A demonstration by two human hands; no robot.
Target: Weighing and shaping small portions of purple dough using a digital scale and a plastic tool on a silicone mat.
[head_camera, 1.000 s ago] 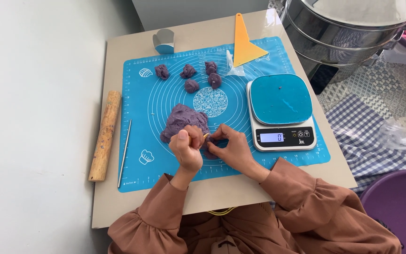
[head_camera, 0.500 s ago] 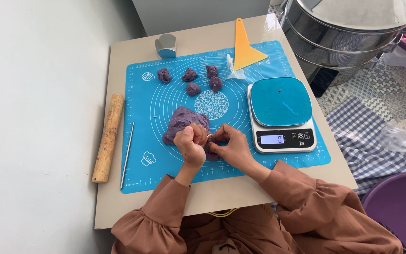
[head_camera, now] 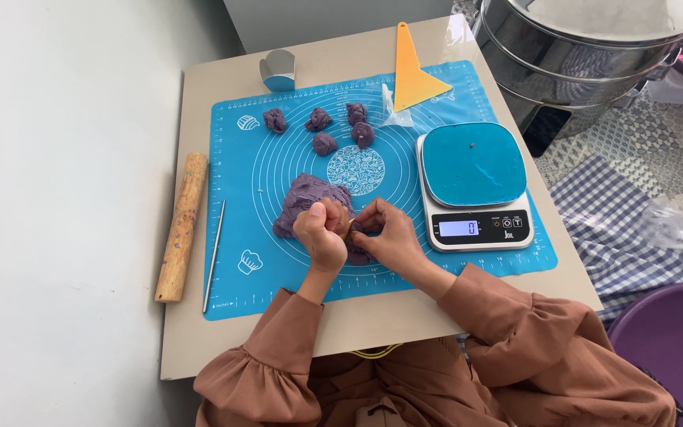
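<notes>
Pinching: both hands meet over the near middle of the mat (head_camera: 507, 253), fingertips pressed together on a small bit of purple dough.
Left hand (head_camera: 322, 233): curled almost to a fist, thumb and fingers closed on the bit; its knuckles lie over the near edge of the dough lump.
Right hand (head_camera: 385, 237): fingers bent in, tips closed on the same bit from the other side; what lies under the palm is hidden.
Dough bit (head_camera: 351, 230): just visible between the two sets of fingertips, held slightly above the mat.
Dough lump (head_camera: 306, 202): large, purple, uneven, on the mat just beyond and to the left of the hands, touching the left hand.
Dough pieces (head_camera: 319, 120): five small purple blobs in a loose cluster near the mat's far edge, well apart from the hands.
Scale (head_camera: 472, 186): white body with a blue plate, on the mat's right side, just beside the right hand; plate bare.
Scraper (head_camera: 414, 75): yellow, triangular, at the mat's far right corner.
Cup (head_camera: 278, 69): small, metal, on the table past the mat's far edge.
Skewer (head_camera: 213, 255): thin metal rod along the mat's left edge.
Rolling pin (head_camera: 181, 227): wooden, on the table left of the mat, parallel to the skewer.
Steamer (head_camera: 594, 55): large, steel, off the table's far right corner.
</notes>
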